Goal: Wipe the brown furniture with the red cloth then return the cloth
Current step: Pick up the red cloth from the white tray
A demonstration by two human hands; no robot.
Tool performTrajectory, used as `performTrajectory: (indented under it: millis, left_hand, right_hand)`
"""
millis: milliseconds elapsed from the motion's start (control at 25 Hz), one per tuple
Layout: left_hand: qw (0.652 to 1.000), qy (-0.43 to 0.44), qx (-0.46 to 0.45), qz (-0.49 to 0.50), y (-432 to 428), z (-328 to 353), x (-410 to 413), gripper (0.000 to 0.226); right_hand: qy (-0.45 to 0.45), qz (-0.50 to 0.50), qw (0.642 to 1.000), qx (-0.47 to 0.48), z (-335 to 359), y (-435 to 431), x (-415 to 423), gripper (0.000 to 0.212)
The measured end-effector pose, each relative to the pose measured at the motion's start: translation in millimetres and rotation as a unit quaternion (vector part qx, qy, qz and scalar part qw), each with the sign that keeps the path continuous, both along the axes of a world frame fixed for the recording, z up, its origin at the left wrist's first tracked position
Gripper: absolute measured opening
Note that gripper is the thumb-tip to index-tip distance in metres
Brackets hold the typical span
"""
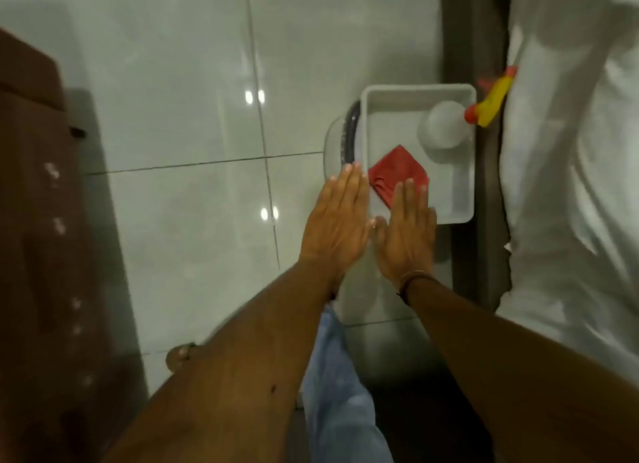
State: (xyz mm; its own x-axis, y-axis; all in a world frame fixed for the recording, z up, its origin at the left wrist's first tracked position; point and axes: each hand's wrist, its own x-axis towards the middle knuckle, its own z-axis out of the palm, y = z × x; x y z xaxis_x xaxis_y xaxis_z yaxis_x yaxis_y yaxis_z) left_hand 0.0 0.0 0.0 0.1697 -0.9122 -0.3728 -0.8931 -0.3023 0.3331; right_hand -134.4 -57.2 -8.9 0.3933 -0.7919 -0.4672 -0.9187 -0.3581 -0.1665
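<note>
A folded red cloth (397, 174) lies in the near left part of a white tray (463, 193). Both hands are stretched out flat, palms down, side by side over the tray's near left corner. My right hand (406, 231) has its fingertips over the cloth's near edge; whether they touch it I cannot tell. My left hand (337, 220) hovers over the tray's left rim, just left of the cloth. Neither hand holds anything. The brown furniture (38, 255) runs along the left edge of the view, with pale specks on its surface.
A white spray bottle (446, 125) with a yellow and red trigger (491, 103) stands in the tray's far right corner. A clear round bowl (335, 144) pokes out under the tray's left side. White fabric (570, 151) fills the right. Glossy white floor tiles (190, 117) lie between.
</note>
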Motion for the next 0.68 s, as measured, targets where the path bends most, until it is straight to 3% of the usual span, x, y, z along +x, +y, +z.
performTrajectory:
  millis: [120, 280, 360, 440, 520, 600, 680]
  left_hand:
    - [0.998, 0.012, 0.038, -0.047, -74.1, -36.9, -25.7, 0.082]
    - [0.977, -0.116, 0.163, -0.076, -141.0, -70.2, -30.8, 0.087]
    - [0.972, -0.12, 0.19, -0.067, -158.9, -77.5, -32.2, 0.076]
    - [0.981, -0.093, 0.168, -0.026, -170.6, -79.6, -34.0, 0.064]
    - [0.986, -0.054, 0.159, 0.001, -176.5, -77.2, -31.6, 0.06]
    - [0.986, 0.059, 0.146, 0.046, -177.8, -71.0, -21.7, 0.045]
    - [0.966, 0.204, 0.114, 0.115, -172.0, -54.1, 0.2, 0.028]
  right_hand:
    - [-0.015, -0.094, 0.995, 0.032, -42.6, -50.5, -28.5, 0.072]
    - [-0.07, -0.21, 0.972, 0.078, -85.9, -95.3, -20.4, 0.073]
    - [-0.067, -0.265, 0.958, 0.092, -102.7, -113.7, -17.7, 0.074]
    - [-0.096, -0.311, 0.94, 0.102, -112.6, -127.7, -20.7, 0.066]
    - [-0.147, -0.334, 0.924, 0.115, -108.9, -135.6, -27.0, 0.042]
    - [-0.207, -0.358, 0.901, 0.136, -92.1, -139.3, -32.7, 0.028]
    - [-0.29, -0.402, 0.852, 0.17, -65.0, -137.2, -31.7, 0.025]
